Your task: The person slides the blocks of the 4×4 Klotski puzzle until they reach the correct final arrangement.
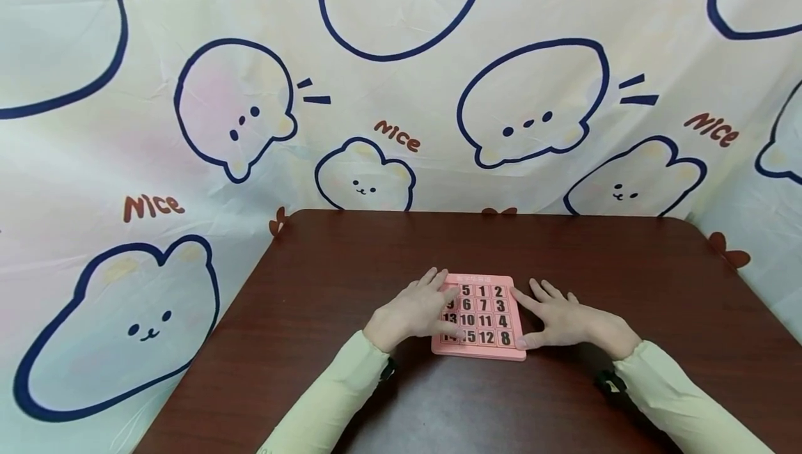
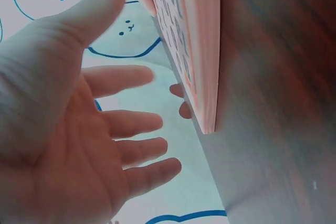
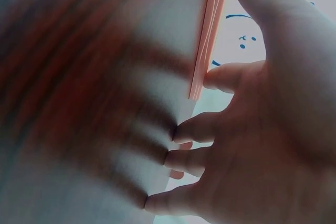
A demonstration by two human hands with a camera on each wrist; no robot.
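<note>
A pink sliding number puzzle [image 1: 484, 312] lies flat on the brown table, its square tiles printed with black numerals. The top row reads 5, 1, 2 to the right of my left hand [image 1: 413, 309], which hovers over the puzzle's left side and hides part of that column. In the left wrist view the fingers [image 2: 139, 123] of this hand are spread and apart from the board. My right hand [image 1: 567, 322] is at the right edge, with thumb and index finger by the frame. In the right wrist view its other fingertips [image 3: 181, 133] rest on the table.
The dark wooden table [image 1: 351, 245] stretches around the puzzle, with rounded far corners. Behind it hangs a pale cloth [image 1: 438, 92] with blue-outlined cartoon bears and the word "Nice". A dark band [image 1: 610, 381] shows at the right wrist.
</note>
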